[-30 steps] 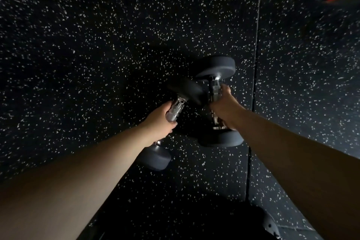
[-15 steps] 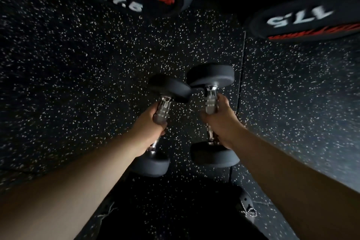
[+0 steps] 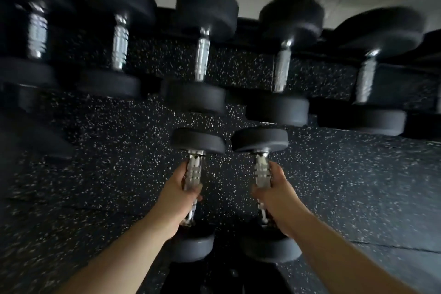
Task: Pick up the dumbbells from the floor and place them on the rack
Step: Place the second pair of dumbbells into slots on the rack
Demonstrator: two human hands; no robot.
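You're gripping two dumbbells, left hand [image 3: 177, 196] fingers curling around left dumbbell [image 3: 194, 174], right hand [image 3: 278, 194] wrapping right dumbbell [image 3: 262, 169], rack [image 3: 334, 102] dumbbells blurring ahead.

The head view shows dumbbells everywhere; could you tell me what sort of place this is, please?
Most likely a gym's free-weights area: a row of racked dumbbells, speckled rubber flooring, and a dumbbell in each hand.
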